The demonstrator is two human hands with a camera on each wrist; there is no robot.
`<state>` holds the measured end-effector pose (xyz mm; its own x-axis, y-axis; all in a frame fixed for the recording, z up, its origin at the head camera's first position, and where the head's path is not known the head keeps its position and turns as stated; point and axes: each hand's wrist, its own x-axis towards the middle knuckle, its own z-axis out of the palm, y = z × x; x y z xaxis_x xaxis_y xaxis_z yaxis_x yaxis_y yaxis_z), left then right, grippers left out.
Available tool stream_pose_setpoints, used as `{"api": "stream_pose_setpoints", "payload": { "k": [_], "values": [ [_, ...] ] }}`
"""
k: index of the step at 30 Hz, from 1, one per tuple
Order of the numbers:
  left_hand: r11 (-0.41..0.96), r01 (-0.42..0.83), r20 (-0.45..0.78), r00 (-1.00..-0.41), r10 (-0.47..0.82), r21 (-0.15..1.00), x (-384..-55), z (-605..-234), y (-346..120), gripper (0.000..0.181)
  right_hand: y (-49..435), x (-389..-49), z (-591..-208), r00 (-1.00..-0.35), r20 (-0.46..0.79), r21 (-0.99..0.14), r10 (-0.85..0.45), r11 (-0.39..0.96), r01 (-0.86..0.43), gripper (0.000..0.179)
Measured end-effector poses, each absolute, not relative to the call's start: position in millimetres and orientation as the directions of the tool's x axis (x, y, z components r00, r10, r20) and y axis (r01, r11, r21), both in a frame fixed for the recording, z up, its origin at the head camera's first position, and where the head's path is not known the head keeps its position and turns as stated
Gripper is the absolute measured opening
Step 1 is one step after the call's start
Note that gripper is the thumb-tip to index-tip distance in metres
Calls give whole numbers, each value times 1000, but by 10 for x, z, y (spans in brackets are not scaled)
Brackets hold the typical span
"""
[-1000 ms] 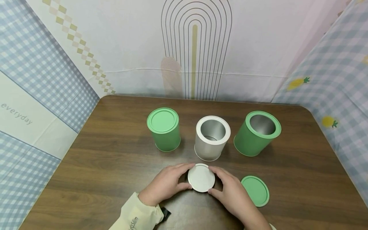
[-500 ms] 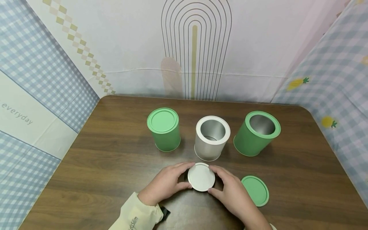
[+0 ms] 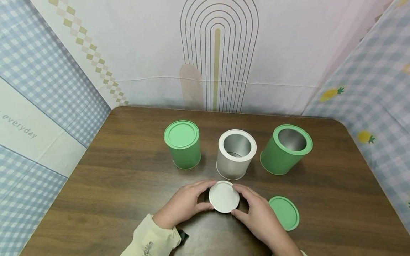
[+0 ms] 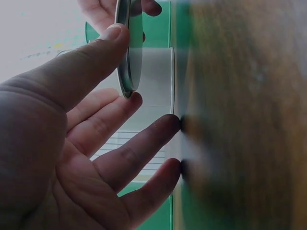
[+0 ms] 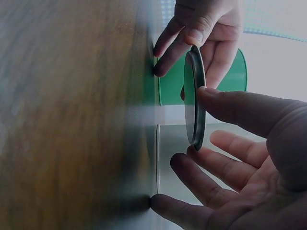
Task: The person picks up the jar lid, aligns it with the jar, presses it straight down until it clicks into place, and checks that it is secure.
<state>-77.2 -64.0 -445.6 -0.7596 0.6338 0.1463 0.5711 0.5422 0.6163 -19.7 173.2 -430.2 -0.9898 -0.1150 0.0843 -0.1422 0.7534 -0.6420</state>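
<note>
1. Head view: left hand point(image 3: 184, 206) and right hand point(image 3: 257, 213) pinch a round white metal lid point(image 3: 224, 196) near an open white cylindrical can point(image 3: 234, 169).
2. Left wrist: the lid sits above the brown wooden counter point(image 4: 249, 120).
3. Right wrist: the can stands beyond.

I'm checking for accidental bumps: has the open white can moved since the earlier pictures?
No. In the head view, the open white can shows no visible shift in any direction against the wooden table.
</note>
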Motion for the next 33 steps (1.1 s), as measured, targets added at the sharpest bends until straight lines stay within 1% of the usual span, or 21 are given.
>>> {"api": "stream_pose_setpoints", "payload": {
  "k": [33],
  "values": [
    [518, 528, 116, -767, 631, 673, -778, -4409, -637, 66, 1743, -183, -4301, -987, 100, -644, -125, 748, -160, 63]
  ]
}}
